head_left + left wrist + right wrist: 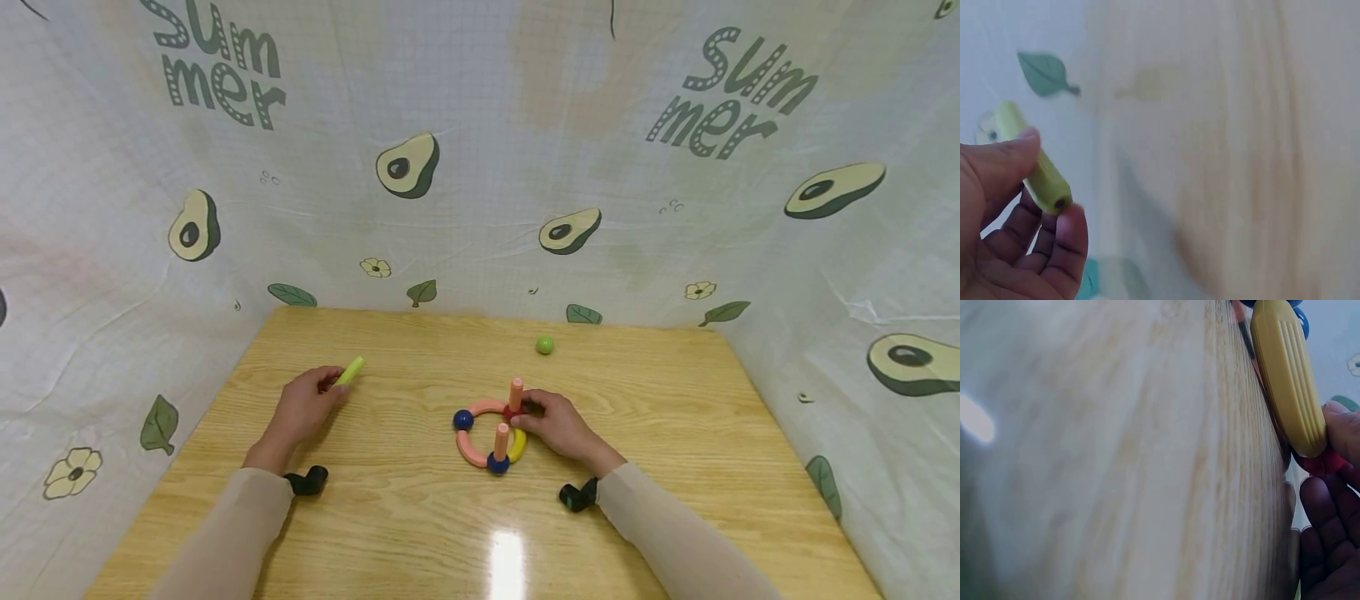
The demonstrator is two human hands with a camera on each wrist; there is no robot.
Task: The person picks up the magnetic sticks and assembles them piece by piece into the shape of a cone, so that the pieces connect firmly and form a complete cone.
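My left hand [303,407] pinches a yellow-green rod [350,371] between thumb and fingers, raised over the left part of the table. In the left wrist view a dark round spot shows on the end of that rod [1047,178]. At the ring, my right hand [558,425] pinches the red ball [512,412], thumb close to the end of the yellow curved piece [1288,378]. Pink curved pieces [467,450] and blue balls [463,420] make up the rest of the ring. One salmon rod [516,393] stands upright on the red ball, another [502,442] on the front blue ball.
A green ball [544,344] lies farther back on the wooden table [405,517]. White cloth printed with avocados [408,167] hangs behind the table and along both sides. Small black cameras [307,481] are worn at the wrists.
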